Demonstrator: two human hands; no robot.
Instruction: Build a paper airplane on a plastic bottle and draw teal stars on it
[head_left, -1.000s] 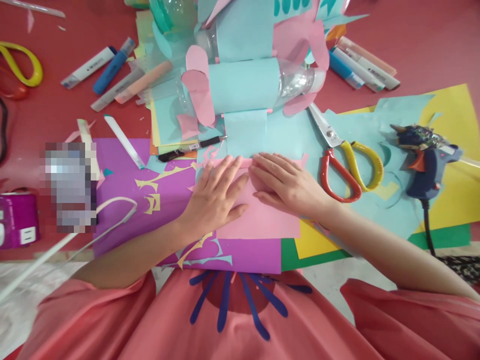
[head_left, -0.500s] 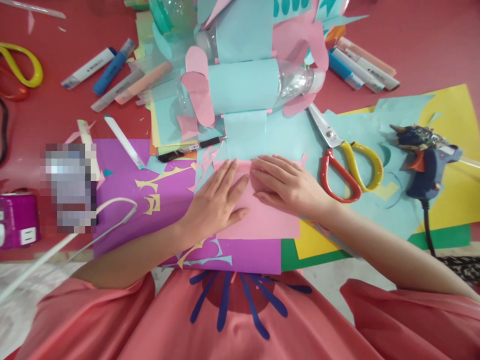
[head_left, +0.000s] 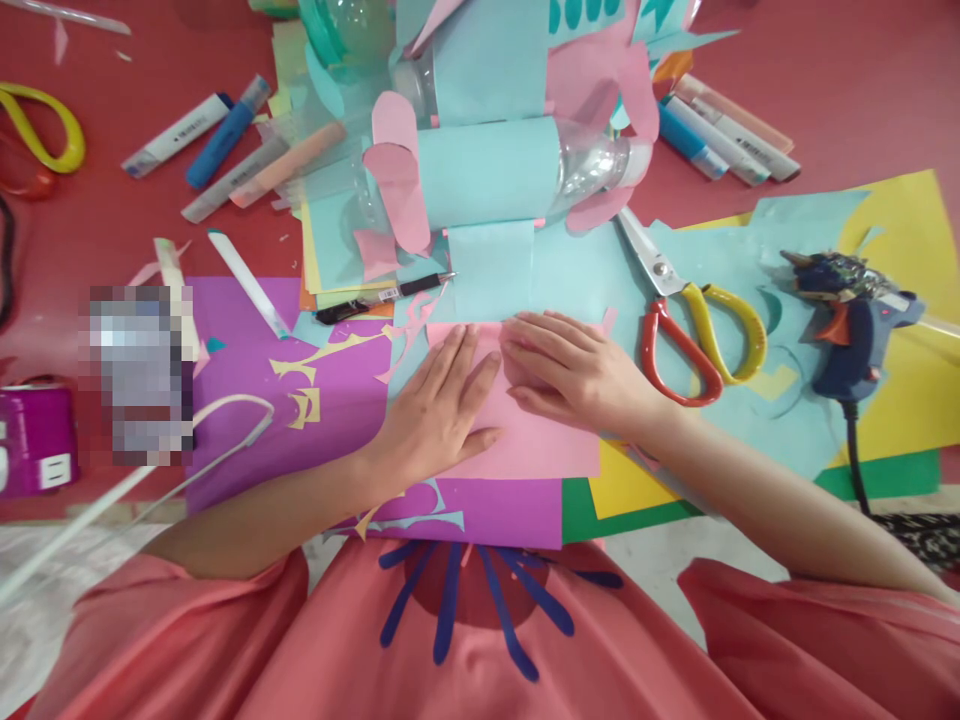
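A sheet of pink paper (head_left: 540,455) lies in front of me over purple and light blue sheets. My left hand (head_left: 439,405) rests flat on its left part, fingers stretched toward the far edge and thumb apart. On the right, my right hand (head_left: 566,370) presses with flattened fingers near the same far edge. Neither hand grips anything. Just beyond the fingertips is a light blue paper strip (head_left: 491,270). Farther off lies a clear plastic bottle (head_left: 592,165) wrapped in light blue paper, with pink paper pieces on it. A black pen (head_left: 386,297) lies left of the strip.
Scissors (head_left: 667,300) with red and yellow handles lie to the right, before a blue glue gun (head_left: 855,330) with a cord. Markers (head_left: 225,130) are scattered at both upper sides. Paper scraps (head_left: 304,405) dot the purple sheet (head_left: 247,440). A purple box (head_left: 37,440) sits far left.
My left hand has slid slightly toward me on the pink paper. The right hand has stayed almost in place.
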